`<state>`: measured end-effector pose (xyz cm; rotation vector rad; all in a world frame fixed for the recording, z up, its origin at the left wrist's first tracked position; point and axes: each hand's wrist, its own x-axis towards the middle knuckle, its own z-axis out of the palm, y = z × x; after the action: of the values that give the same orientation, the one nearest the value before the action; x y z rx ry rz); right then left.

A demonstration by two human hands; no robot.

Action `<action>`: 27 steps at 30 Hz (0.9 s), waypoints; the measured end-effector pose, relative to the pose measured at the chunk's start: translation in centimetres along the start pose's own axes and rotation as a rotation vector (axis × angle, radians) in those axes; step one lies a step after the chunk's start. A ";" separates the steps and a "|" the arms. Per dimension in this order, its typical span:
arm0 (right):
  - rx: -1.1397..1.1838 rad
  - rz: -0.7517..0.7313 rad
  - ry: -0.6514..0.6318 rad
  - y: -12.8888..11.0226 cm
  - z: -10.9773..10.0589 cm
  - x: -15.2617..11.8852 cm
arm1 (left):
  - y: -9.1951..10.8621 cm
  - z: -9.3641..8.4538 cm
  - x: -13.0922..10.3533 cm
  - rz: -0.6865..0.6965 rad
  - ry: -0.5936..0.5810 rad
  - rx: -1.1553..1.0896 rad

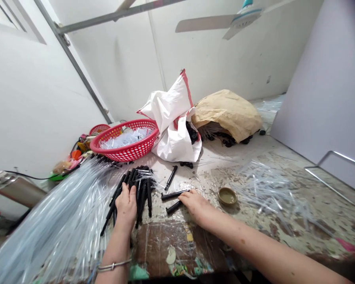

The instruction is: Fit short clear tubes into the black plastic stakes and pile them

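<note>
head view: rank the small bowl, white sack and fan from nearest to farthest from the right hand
1. Small bowl, just right of the right hand.
2. White sack, farther back on the table.
3. Fan, high at the back.

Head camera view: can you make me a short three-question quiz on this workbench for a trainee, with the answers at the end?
1. True or false: in the picture, the small bowl sits between the right hand and the scattered clear tubes.

2. Multiple choice: which of these is the left hand nearest to?
A) the red basket
B) the pile of black tubes
C) the ceiling fan

3. Fill in the blank: the white sack has ____ edging.

Key: 1 true; 2 B; 3 red.
</note>
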<state>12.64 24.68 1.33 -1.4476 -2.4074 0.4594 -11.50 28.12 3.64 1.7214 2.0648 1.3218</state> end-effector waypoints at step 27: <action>-0.020 0.491 0.193 13.6 -7.2 -8.5 | 8.4 6.1 -13.5 -0.646 -0.742 -1.236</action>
<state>30.22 24.00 1.51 -1.9949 -1.9039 0.3780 2.74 19.38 0.26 0.6838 0.8409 1.0569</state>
